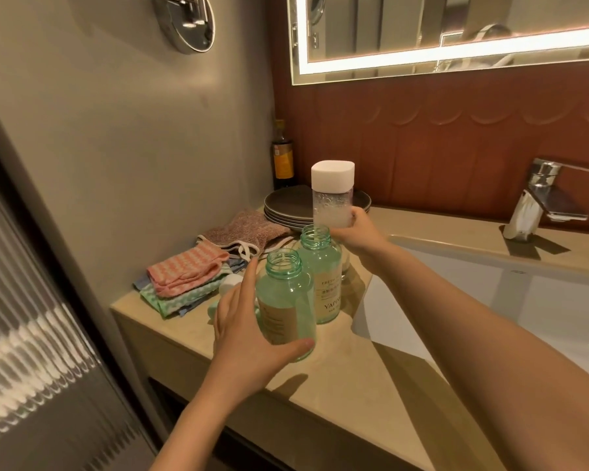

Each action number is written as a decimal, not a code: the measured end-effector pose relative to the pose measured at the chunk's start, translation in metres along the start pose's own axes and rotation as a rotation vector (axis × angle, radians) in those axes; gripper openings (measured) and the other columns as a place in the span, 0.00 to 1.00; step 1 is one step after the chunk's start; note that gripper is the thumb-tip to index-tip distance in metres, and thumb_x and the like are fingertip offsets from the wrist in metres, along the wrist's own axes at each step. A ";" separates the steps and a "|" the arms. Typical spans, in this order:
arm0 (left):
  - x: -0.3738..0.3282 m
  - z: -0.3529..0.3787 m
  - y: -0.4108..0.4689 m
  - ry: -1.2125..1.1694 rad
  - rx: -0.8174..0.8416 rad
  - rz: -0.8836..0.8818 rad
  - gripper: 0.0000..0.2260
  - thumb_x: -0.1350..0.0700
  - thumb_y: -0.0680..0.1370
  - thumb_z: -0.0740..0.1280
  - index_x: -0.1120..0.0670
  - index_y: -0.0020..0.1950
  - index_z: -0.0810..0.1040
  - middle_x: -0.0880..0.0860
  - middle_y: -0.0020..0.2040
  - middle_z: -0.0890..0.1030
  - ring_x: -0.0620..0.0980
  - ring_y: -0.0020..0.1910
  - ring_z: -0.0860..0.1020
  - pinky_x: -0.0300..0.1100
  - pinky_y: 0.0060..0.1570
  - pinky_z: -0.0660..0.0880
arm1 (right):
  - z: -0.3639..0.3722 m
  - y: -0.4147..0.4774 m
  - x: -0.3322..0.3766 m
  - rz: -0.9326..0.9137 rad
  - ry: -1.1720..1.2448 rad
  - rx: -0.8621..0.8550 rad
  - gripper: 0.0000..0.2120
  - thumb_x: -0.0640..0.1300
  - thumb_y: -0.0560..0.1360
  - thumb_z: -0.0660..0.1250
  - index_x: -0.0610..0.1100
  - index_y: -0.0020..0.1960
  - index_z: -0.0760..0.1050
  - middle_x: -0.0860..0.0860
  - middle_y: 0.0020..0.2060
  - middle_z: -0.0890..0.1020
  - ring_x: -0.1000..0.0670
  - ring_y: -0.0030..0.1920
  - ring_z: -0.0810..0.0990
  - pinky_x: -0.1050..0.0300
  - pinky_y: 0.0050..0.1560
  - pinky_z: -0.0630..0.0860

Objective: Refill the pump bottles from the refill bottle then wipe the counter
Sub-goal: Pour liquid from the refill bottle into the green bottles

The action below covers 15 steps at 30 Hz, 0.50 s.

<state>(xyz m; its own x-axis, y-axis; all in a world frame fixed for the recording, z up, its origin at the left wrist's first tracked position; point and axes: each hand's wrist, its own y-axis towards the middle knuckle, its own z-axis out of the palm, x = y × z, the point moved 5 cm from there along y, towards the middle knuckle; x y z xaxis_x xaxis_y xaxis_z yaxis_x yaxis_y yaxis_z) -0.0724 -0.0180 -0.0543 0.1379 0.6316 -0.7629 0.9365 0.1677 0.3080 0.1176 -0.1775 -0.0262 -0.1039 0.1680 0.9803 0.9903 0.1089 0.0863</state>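
– Hands: what have they got?

– Left hand [242, 331] is wrapped round the front bottle [284, 300], thumb across its lower front. The bottle is at the counter [354, 385] edge, neck open. Right hand [357, 232] is clamped on the low end of the refill [332, 198], held just above the open neck of the rear bottle [322, 266].

– How will they handle?

– The green bottles look rigid and smooth, glass or hard plastic, I cannot tell which. They seem nearly empty, so probably light and easy to tip. Hold them mid-body, over the label. The refill looks stiff and maybe slick, with cloudy liquid pooled at the hand's end. Grip its clear body, not the white end.

– Pouring?

– Its mouth is hidden behind the fingers, so I cannot tell.
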 end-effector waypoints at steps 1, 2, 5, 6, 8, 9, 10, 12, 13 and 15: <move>-0.002 0.001 -0.001 -0.002 0.002 0.004 0.53 0.39 0.57 0.75 0.24 0.66 0.38 0.35 0.70 0.56 0.45 0.75 0.49 0.59 0.72 0.57 | 0.000 0.001 -0.003 0.006 0.003 -0.018 0.33 0.37 0.69 0.74 0.44 0.68 0.62 0.46 0.62 0.73 0.47 0.59 0.74 0.58 0.50 0.75; -0.004 0.002 -0.002 -0.002 0.001 0.011 0.53 0.37 0.56 0.73 0.24 0.67 0.38 0.34 0.69 0.56 0.45 0.75 0.49 0.58 0.72 0.57 | -0.001 0.000 -0.004 0.003 0.005 -0.039 0.32 0.38 0.69 0.74 0.44 0.68 0.63 0.46 0.62 0.73 0.48 0.59 0.73 0.57 0.52 0.74; -0.008 0.003 -0.003 -0.020 -0.021 0.034 0.53 0.39 0.59 0.75 0.27 0.69 0.39 0.35 0.73 0.54 0.44 0.75 0.48 0.58 0.72 0.56 | -0.008 -0.007 -0.004 -0.030 0.011 -0.117 0.31 0.39 0.68 0.75 0.44 0.66 0.65 0.48 0.60 0.74 0.48 0.58 0.74 0.56 0.52 0.74; -0.009 0.002 -0.003 -0.029 -0.031 0.036 0.52 0.41 0.61 0.76 0.28 0.69 0.40 0.37 0.74 0.54 0.44 0.75 0.48 0.57 0.72 0.56 | -0.012 -0.010 -0.004 -0.034 0.019 -0.148 0.32 0.39 0.66 0.76 0.44 0.65 0.65 0.48 0.59 0.74 0.48 0.57 0.74 0.56 0.52 0.75; -0.010 0.001 -0.005 -0.059 -0.055 0.035 0.51 0.40 0.61 0.76 0.31 0.71 0.42 0.38 0.75 0.53 0.45 0.75 0.48 0.56 0.73 0.55 | -0.022 -0.019 -0.002 -0.037 0.045 -0.208 0.32 0.40 0.65 0.78 0.44 0.64 0.66 0.50 0.57 0.73 0.50 0.55 0.73 0.58 0.50 0.74; -0.011 0.000 -0.006 -0.087 -0.071 0.034 0.49 0.38 0.60 0.73 0.32 0.71 0.44 0.38 0.75 0.53 0.44 0.75 0.48 0.54 0.73 0.54 | -0.026 -0.023 -0.002 -0.040 0.049 -0.231 0.32 0.41 0.65 0.78 0.45 0.63 0.66 0.51 0.57 0.73 0.51 0.54 0.73 0.59 0.49 0.74; -0.012 -0.001 -0.007 -0.121 -0.092 0.032 0.46 0.36 0.59 0.69 0.33 0.71 0.46 0.37 0.74 0.53 0.42 0.75 0.48 0.52 0.73 0.54 | -0.031 -0.027 -0.002 -0.043 0.042 -0.247 0.32 0.41 0.64 0.78 0.45 0.63 0.67 0.51 0.57 0.73 0.51 0.54 0.72 0.60 0.48 0.72; -0.016 -0.005 -0.008 -0.177 -0.137 0.029 0.42 0.35 0.59 0.63 0.34 0.71 0.50 0.36 0.70 0.56 0.40 0.73 0.50 0.51 0.71 0.54 | -0.040 -0.033 -0.003 -0.044 0.024 -0.269 0.31 0.42 0.64 0.79 0.46 0.62 0.67 0.49 0.59 0.74 0.51 0.54 0.72 0.59 0.50 0.72; -0.019 -0.007 -0.008 -0.192 -0.158 0.037 0.41 0.35 0.59 0.62 0.35 0.71 0.53 0.36 0.69 0.57 0.40 0.73 0.51 0.51 0.70 0.55 | -0.046 -0.039 -0.003 -0.045 0.021 -0.284 0.32 0.42 0.64 0.79 0.45 0.63 0.67 0.49 0.60 0.74 0.51 0.54 0.72 0.57 0.51 0.72; -0.027 -0.012 -0.008 -0.198 -0.197 0.056 0.39 0.37 0.60 0.60 0.38 0.71 0.56 0.37 0.67 0.59 0.41 0.72 0.53 0.50 0.69 0.57 | -0.056 -0.047 -0.004 -0.033 0.018 -0.310 0.33 0.42 0.64 0.79 0.45 0.64 0.67 0.47 0.62 0.74 0.50 0.55 0.73 0.54 0.55 0.73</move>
<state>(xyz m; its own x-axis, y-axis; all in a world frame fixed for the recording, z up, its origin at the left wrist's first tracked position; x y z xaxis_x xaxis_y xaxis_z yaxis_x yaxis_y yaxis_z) -0.0877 -0.0269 -0.0294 0.2660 0.4875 -0.8316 0.8474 0.2930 0.4428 0.0767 -0.2381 -0.0241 -0.1376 0.1513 0.9789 0.9677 -0.1901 0.1654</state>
